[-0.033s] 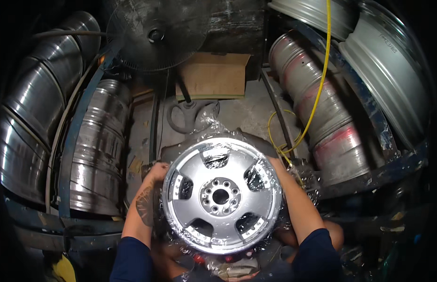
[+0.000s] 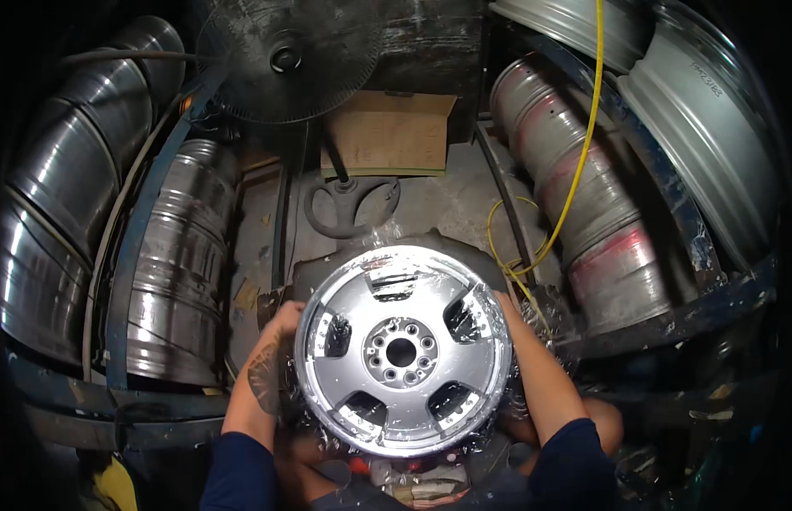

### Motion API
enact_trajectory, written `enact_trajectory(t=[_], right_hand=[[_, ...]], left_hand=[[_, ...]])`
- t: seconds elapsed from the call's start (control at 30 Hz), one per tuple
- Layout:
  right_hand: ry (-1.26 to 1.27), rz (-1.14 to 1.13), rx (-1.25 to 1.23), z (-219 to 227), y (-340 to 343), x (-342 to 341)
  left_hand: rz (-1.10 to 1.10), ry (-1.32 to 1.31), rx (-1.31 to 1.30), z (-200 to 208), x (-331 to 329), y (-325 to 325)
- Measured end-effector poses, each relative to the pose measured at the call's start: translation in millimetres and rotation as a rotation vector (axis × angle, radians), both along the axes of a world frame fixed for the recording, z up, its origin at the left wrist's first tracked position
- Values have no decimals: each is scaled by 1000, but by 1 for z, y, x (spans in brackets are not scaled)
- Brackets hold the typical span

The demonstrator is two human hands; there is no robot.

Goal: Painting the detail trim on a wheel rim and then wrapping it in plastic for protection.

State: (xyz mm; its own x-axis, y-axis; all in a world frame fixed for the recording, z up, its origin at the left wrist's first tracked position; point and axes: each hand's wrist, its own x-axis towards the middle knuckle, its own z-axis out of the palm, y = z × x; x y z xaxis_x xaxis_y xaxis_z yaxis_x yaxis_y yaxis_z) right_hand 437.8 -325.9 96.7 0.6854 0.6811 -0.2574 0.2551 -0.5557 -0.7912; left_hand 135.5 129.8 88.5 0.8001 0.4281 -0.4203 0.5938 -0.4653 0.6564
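A silver car wheel rim [image 2: 345, 383] with five openings lies face up in front of me. Clear plastic film [image 2: 498, 400] covers its face and hangs in crinkled folds around its edge. At the wheel's left edge is my left hand [image 2: 288, 316], its fingers curled in against the side; what they grip is hidden. My right hand [image 2: 503, 303] is at the right edge, with the fingers out of sight behind the rim. Beneath the wheel shows part of a dark support [image 2: 315, 268].
Beyond the wheel stand a grey steering-wheel-shaped piece [image 2: 332, 223] and a cardboard box [image 2: 387, 140]. A large toothed disc [image 2: 285, 85] is at the back. Metal racks hold stacked rims [image 2: 179, 281] on the left and more rims [image 2: 583, 204] on the right. A yellow hose [image 2: 583, 162] hangs down at the right.
The loose film standing up beyond the wheel's far edge has drawn down toward the rim, uncovering more of the grey piece behind. Both hands stay at the wheel's sides.
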Motion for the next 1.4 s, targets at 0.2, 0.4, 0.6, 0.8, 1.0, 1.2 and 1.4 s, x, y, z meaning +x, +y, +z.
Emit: enact_trajectory(t=[0.2, 0.4, 0.6, 0.8, 1.0, 1.2, 1.4], right_hand=[[726, -426, 101, -4, -23, -26], [939, -243, 130, 80, -88, -5], [178, -404, 80, 62, -70, 25], [244, -547, 864, 148, 12, 24], [625, -351, 357, -17, -44, 28], [988, -485, 287, -46, -76, -108], [1034, -497, 505, 19, -155, -122]], left_hand=[[200, -52, -296, -2, -59, -40], [328, 163, -757, 109, -55, -72], [841, -666, -871, 90, -34, -5], [760, -853, -627, 152, -10, 11], [498, -277, -307, -9, -25, -60], [868, -395, -1076, -97, -134, -80], [789, -398, -1197, 76, -103, -167]])
